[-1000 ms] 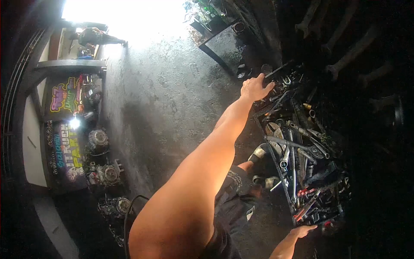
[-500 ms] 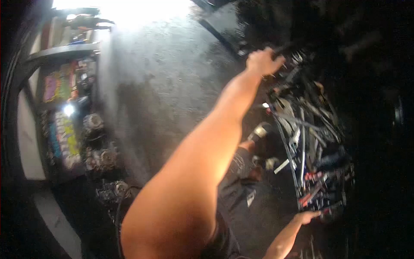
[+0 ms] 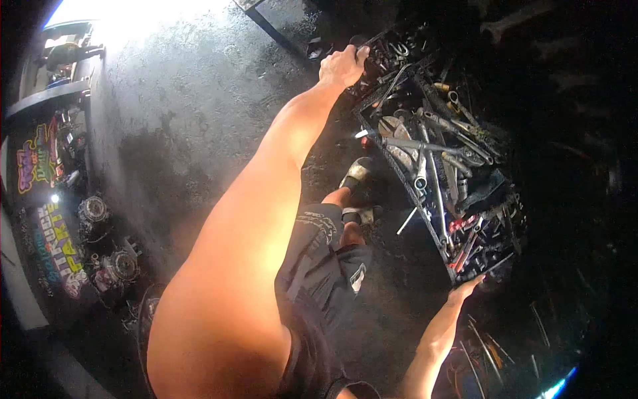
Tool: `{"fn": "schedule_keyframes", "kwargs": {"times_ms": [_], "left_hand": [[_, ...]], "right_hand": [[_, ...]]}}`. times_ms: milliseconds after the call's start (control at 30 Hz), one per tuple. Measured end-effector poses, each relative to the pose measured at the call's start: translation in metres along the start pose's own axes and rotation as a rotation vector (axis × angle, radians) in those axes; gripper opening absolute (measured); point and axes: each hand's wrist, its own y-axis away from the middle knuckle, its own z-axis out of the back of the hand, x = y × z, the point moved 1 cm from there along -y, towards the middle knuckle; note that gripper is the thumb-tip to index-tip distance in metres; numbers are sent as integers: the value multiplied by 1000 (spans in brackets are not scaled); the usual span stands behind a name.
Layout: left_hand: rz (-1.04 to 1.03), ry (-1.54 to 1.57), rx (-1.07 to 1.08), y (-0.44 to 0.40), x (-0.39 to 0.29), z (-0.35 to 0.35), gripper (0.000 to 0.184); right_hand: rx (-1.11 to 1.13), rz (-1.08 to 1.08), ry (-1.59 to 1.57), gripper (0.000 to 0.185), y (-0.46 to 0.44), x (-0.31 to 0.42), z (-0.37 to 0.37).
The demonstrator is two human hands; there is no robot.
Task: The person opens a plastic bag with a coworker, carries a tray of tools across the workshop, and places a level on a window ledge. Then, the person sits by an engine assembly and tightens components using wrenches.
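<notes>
Shorts (image 3: 309,259) are dk w/ pale print (image 3: 320,223) & wht patch (image 3: 358,278). Dk shirt (image 3: 307,359) sits above shorts; pale/dk shoes (image 3: 359,171) show below shorts.

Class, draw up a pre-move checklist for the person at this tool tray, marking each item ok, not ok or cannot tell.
1. Left hand at one end of the tool tray: ok.
2. Right hand at the opposite end: ok.
3. Firm grip: cannot tell; contact is partly hidden.
4. Contents tidy: not ok; wrenches lie in a jumble.
5. Shoes clear of tray: cannot tell; height is unclear.
</notes>
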Motion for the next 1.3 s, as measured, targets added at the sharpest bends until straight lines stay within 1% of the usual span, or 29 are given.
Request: {"fn": "schedule_keyframes", "kwargs": {"times_ms": [67, 100, 200, 233, 333, 400, 467, 500, 600, 633, 667, 733, 767, 800, 867, 900, 933, 1000, 1033, 1100, 1167, 1267, 1300], "left_hand": [[11, -29, -34, -1, 3, -2, 59], [15, -7, -31, 2, 0, 3, 60], [-22, 12, -26, 0, 8, -2, 60], [-25, 13, -46, 0, 8, -4, 60], [-46, 27, -93, -5, 11, -12, 58], [-53, 39, -101, -10, 15, -20, 57], [-107, 23, -61, -12, 19, -21, 59], [-129, 47, -97, -5, 12, -11, 58], [-161, 24, -120, -12, 9, -16, 57], [-168, 28, -116, -12, 6, -15, 57], [-188, 41, -132, -14, 5, -16, 58], [-224, 63, -144, -19, -1, -18, 58], [-250, 50, -138, -26, -4, -20, 59], [-246, 39, -102, -33, -8, -20, 59], [-255, 33, -40, -52, -23, -27, 60], [-243, 25, -5, -60, -21, -34, 61], [-244, 3, 44, -67, -19, -48, 64], [-212, -23, -2, -74, -25, -55, 62], [-212, -33, 9, -78, -32, -55, 62], [-179, -45, 20, -69, -24, -58, 62], [-184, -44, 29, -72, -24, -60, 62], [-248, -20, 21, -82, -26, -69, 61], [-358, -76, -35, -98, -7, -85, 58]], "right_hand": [[-18, 19, -10, 94, 6, 2, -2], [1, -23, -12, 93, 9, 5, -4], [60, 27, -15, 91, -27, -16, 14], [134, 33, -47, 90, -33, -19, 17], [198, 25, -56, 87, -40, -25, 22], [214, 68, -124, 78, -34, -25, 18], [123, 49, -31, 78, -10, -18, 12], [115, 69, 4, 79, -9, -20, 14], [110, 12, -52, 79, -15, -33, 17], [225, 20, -145, 77, -5, -36, 13], [131, 18, -71, 76, 4, -36, 13], [133, -20, -119, 77, 2, -47, 15], [83, -34, -114, 78, 8, -52, 14], [157, 17, -151, 77, 18, -57, 9], [114, -33, -151, 76, 23, -48, 3], [249, 32, -219, 74, -3, -53, 16], [305, 57, -203, 72, -8, -52, 17], [147, 19, -130, 70, 17, -34, 4], [94, -17, -168, 67, 24, -30, -3], [-6, -27, 4, 82, 20, -31, 1], [-57, -44, -30, 82, 18, -34, 4], [125, 6, -252, 70, 12, -38, 5], [1, -65, -234, 68, 9, -35, 3]]}}
